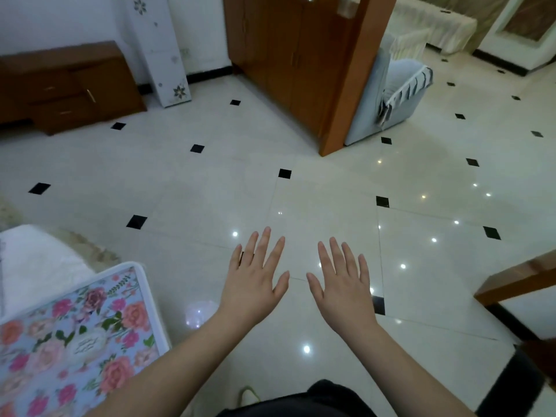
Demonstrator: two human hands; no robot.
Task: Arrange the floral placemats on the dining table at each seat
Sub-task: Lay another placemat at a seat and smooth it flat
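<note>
Both hands are held out palm-down over the tiled floor (316, 191), empty. Left hand (255, 278): fingers (264, 242) straight and spread apart, a dark ring on 1 of them, touching nothing. Right hand (346, 284): fingers (335, 251) likewise straight and apart, gripping nothing.

1 floral placemat (72, 341) is in view at the lower left, lying flat on a white-edged surface (152, 299) whose nature cannot be confirmed; it sits well apart from both hands. A white cushioned seat (39, 257) lies just beyond it. A brown wooden worktop edge (517, 278) enters at the right; whether it is the dining table cannot be told, and no placemat shows on its visible part.

Assessment: no seat is seen served. Placement appears not yet begun or barely begun; picking up, carrying and laying out remain.
</note>
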